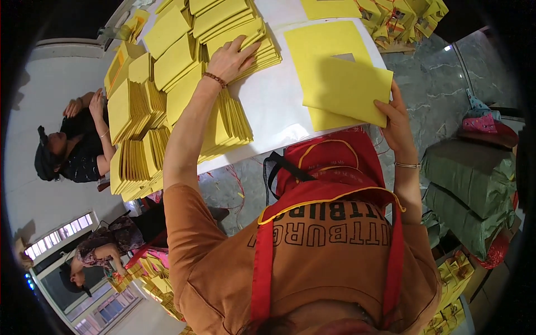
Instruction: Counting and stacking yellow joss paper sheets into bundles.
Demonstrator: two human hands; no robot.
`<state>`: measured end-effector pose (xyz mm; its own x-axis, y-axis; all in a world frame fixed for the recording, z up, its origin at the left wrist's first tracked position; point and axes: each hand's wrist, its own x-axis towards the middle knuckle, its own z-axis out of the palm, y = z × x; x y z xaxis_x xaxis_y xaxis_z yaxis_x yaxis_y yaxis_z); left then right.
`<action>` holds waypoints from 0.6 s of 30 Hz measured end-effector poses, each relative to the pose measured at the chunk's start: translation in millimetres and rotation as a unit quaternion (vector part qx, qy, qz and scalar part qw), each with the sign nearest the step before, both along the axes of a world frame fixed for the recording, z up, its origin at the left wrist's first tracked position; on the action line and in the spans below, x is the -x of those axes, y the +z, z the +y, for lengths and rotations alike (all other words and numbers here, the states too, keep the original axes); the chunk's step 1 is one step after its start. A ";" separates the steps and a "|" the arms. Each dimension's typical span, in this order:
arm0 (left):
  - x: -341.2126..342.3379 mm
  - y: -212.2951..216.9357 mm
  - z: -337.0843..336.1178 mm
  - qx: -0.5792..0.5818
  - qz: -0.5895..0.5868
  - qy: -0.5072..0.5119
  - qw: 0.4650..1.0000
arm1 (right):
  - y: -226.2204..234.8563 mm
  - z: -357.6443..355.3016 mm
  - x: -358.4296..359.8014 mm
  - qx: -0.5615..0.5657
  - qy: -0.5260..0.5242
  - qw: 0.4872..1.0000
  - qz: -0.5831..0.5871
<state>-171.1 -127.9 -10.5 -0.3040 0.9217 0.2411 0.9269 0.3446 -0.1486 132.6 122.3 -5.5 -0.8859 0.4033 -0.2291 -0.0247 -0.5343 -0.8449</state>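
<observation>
My right hand (397,114) grips a flat yellow sheet (349,86) by its right edge, thumb on top and fingers behind. The sheet is tilted over a larger yellow sheet (301,50) lying on the white table, hiding part of it. A small grey window-like patch (344,57) shows just above the held sheet. My left hand (230,58) rests with fingers spread on a pile of flat yellow pieces (262,56) at the far left of the table. Whether its fingertips pinch a piece is hard to see, but they look apart.
Several more yellow stacks (131,109) crowd the table's left side. Bare white tabletop (268,106) lies between my hands. Yellow items with red cords (396,19) sit beyond the far right corner. Green wrapped bundles (469,173) stand at right. Two people (84,139) work at left.
</observation>
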 end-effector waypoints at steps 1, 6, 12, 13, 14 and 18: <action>0.5 -1.2 -0.1 0.001 0.000 -0.002 1.000 | 0.8 -0.5 -0.2 0.001 -0.002 1.000 0.000; 0.8 -2.7 1.3 0.006 0.016 0.012 1.000 | 4.8 -1.3 -0.9 0.007 0.002 1.000 -0.012; -2.6 7.0 7.2 0.078 0.070 0.001 0.995 | 3.5 -0.4 0.3 0.001 -0.005 1.000 -0.011; -1.1 5.3 6.5 0.078 0.070 -0.001 0.994 | 3.4 -0.2 -0.2 0.001 -0.006 1.000 -0.011; 1.3 1.9 4.9 0.057 0.064 -0.014 0.996 | 3.2 0.0 -0.8 0.002 -0.003 1.000 -0.013; 2.7 -2.0 3.7 0.001 0.058 -0.045 0.997 | 4.7 -1.6 -0.7 0.001 -0.005 1.000 -0.015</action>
<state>-173.7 -124.2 -12.5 -0.1894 0.9444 0.2689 0.9307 0.2600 -0.2575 133.3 120.7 -0.7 -0.8741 0.4123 -0.2567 -0.0043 -0.5350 -0.8448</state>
